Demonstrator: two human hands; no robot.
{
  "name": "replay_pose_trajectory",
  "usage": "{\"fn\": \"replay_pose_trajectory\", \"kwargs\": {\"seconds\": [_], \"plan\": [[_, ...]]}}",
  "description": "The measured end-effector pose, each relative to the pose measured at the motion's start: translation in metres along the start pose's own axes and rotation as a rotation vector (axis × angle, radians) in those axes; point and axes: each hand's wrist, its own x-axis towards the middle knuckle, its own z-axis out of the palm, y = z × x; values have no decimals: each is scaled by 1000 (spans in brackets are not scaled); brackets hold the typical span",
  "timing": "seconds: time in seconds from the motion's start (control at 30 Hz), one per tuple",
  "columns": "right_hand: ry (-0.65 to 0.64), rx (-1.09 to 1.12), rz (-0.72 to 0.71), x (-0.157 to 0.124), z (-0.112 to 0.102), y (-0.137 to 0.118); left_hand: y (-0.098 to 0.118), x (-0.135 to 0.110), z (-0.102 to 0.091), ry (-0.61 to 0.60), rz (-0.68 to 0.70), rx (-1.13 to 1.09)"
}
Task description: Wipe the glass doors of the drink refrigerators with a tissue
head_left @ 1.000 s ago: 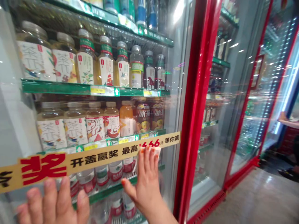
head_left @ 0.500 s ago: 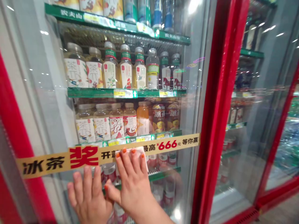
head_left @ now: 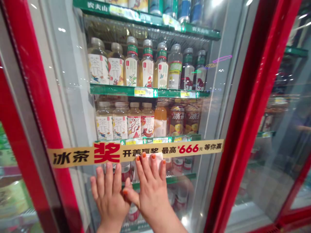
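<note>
My left hand [head_left: 110, 194] lies flat, fingers stretched, against the glass door [head_left: 80, 129] of a drinks cooler, just below a tan printed strip [head_left: 136, 152]. Nothing shows in it. To its right, my right hand [head_left: 154, 191], with orange nails, presses a white tissue [head_left: 159, 158] flat to the glass under its fingers, at the strip's lower edge. Its thumb reaches over to the left hand's thumb. Behind the glass, rows of tea bottles [head_left: 132, 64] and orange drink bottles [head_left: 160, 119] stand on green-edged shelves [head_left: 150, 91].
A red door frame [head_left: 247, 116] runs down the right side, and another red frame [head_left: 46, 123] stands at the left. Through a further glass door at the right, more shelves [head_left: 267, 133] show dimly. Reflected lights spot the glass.
The view has turned left, so the cooler sits further right. My right hand and the tissue have slid slightly down relative to the strip, uncovering more of its print. The left hand stays flat.
</note>
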Motion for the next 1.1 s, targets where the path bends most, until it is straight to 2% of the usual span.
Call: {"fn": "replay_pose_trajectory", "kwargs": {"seconds": [0.07,0.17,0.23,0.3,0.43,0.5,0.53,0.6,0.7,0.73,0.8,0.87,0.97,1.03,1.1], "plan": [[-20,-28,41,-9,-6,17,0,0,-1,-5,8,-1],[-17,-76,288,-27,-20,68,3,0,0,2,6,8],[-10,-72,431,-30,-25,82,4,0,1,16,-10,14],[-15,-26,418,-23,-21,65,4,0,2,17,-20,16],[13,0,79,2,-1,-5,0,1,0,8,21,17],[42,-29,-12,4,3,-11,-1,2,-2,5,40,18],[44,-41,-6,1,2,-1,0,3,-3,3,42,20],[28,-46,113,-10,-4,41,1,4,-3,0,42,23],[55,-23,458,-18,-13,110,5,6,-2,21,32,22],[85,-15,548,-14,-16,122,6,6,-1,31,31,19],[125,-15,603,0,-17,119,6,6,0,41,29,11],[107,-38,480,19,-14,88,4,5,0,31,33,4],[40,-85,147,33,-10,43,2,4,-3,5,44,-8],[18,-101,25,25,-12,48,3,6,-7,7,38,-29],[22,-102,101,9,-15,82,7,11,-13,17,30,-46]]}}
